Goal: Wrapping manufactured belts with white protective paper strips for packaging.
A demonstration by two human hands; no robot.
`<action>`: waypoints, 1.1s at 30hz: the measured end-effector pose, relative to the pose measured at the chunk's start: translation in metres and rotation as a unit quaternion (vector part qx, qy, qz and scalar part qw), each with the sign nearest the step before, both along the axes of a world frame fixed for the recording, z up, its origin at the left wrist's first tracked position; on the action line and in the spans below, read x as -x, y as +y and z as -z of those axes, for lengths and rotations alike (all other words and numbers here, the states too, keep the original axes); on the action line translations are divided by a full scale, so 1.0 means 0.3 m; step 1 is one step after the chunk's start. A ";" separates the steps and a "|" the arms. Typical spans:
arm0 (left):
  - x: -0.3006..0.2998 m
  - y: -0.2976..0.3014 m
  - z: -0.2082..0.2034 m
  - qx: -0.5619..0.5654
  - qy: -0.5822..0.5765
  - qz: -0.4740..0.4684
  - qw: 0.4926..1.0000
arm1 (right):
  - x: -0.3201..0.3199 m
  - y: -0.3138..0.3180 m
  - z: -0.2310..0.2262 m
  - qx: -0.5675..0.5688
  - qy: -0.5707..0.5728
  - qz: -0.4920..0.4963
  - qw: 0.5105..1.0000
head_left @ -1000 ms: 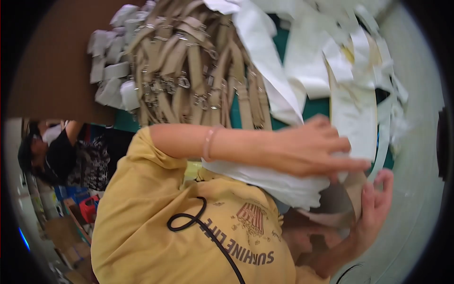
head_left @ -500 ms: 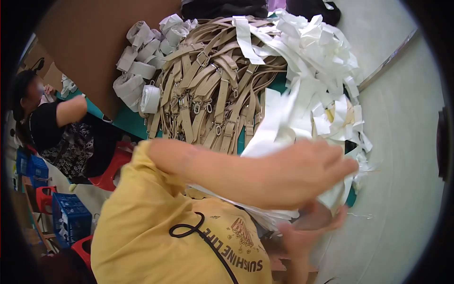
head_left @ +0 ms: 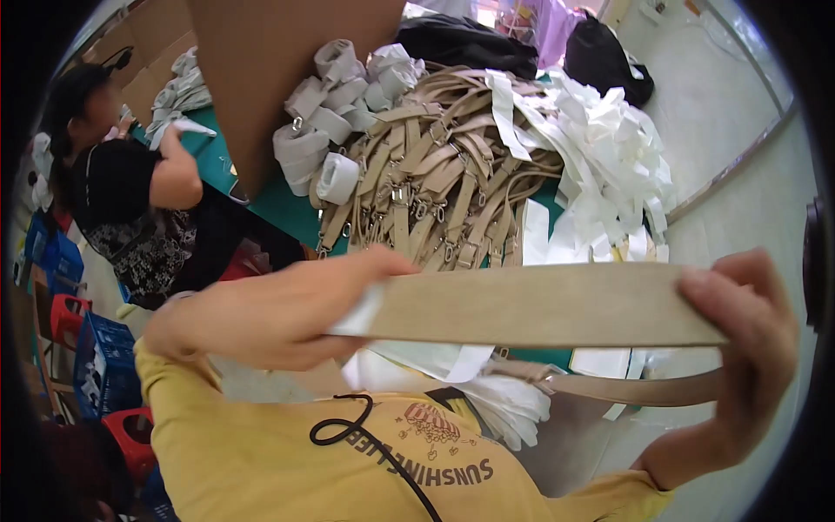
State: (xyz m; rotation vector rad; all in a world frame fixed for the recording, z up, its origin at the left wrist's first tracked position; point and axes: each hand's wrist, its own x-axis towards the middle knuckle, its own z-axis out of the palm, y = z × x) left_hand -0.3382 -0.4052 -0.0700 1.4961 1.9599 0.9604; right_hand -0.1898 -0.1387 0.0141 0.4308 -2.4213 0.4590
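A wide beige strap (head_left: 531,304) is stretched level in front of my chest. My left hand (head_left: 287,300), slightly blurred, grips its left end together with a bit of white paper (head_left: 358,315). At the other side, my right hand (head_left: 744,304) pinches the strap between thumb and fingers. From there the strap turns back below, its lower length (head_left: 639,389) running left to a metal fitting near my shirt. White paper strips (head_left: 509,409) hang at the table's near edge. Beyond my hands lies a large heap of beige straps (head_left: 426,183) with metal clasps and buckles.
White wrapped rolls (head_left: 300,157) sit left of the heap, beside a tall brown cardboard sheet (head_left: 287,78). Loose white paper strips (head_left: 613,157) pile up on the right. Black bags (head_left: 470,45) lie at the back. Another person (head_left: 113,183) sits at left, near blue crates (head_left: 109,357).
My hands have moved apart, left hand leftward and right hand up to the right. The beige strap now stretches between them. The view has shifted, showing more of the table's far side.
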 end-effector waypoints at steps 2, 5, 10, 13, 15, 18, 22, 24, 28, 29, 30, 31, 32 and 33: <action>0.019 0.099 0.060 -0.081 0.026 0.064 0.994 | 0.013 0.016 -0.073 -0.073 -0.031 -0.045 0.996; 0.012 0.210 0.102 -0.138 -0.025 0.091 0.986 | 0.035 -0.007 -0.103 -0.088 -0.119 -0.046 0.988; 0.054 0.275 0.085 -0.172 -0.075 0.075 0.979 | 0.001 -0.063 -0.096 -0.112 -0.210 0.057 0.970; 0.028 0.271 0.103 -0.254 -0.032 0.101 0.961 | 0.101 -0.093 0.023 -0.062 -0.162 0.011 0.985; 0.072 0.193 0.018 -0.138 0.037 0.038 0.989 | 0.091 -0.082 0.045 0.050 -0.191 0.114 0.974; 0.076 -0.133 -0.125 -0.003 0.156 -0.113 0.981 | 0.040 0.072 0.162 0.081 -0.200 0.109 0.970; 0.076 -0.317 -0.161 0.016 0.147 -0.236 0.960 | -0.014 0.088 0.145 0.219 -0.125 0.010 0.968; 0.083 -0.297 -0.066 0.007 0.295 -0.132 0.946 | 0.003 0.105 0.016 -0.072 -0.131 -0.087 0.985; 0.083 -0.002 0.068 -0.062 0.120 -0.042 0.990 | -0.092 0.102 -0.209 0.131 -0.230 0.328 0.907; 0.078 0.038 0.115 -0.090 0.101 -0.029 0.990 | -0.073 0.055 -0.169 0.100 -0.160 0.163 0.968; 0.080 0.103 0.141 -0.131 0.128 0.033 0.983 | -0.059 0.035 -0.098 0.065 -0.084 0.005 0.994; 0.060 0.149 0.172 -0.163 0.150 0.062 0.973 | 0.012 0.073 -0.039 0.017 -0.142 -0.038 0.989; 0.072 0.188 0.201 -0.170 0.145 0.063 0.973 | 0.065 0.071 -0.020 -0.035 -0.200 -0.059 0.977; 0.082 0.224 0.226 -0.159 0.063 0.059 0.984 | 0.071 0.060 -0.032 -0.040 -0.205 -0.056 0.976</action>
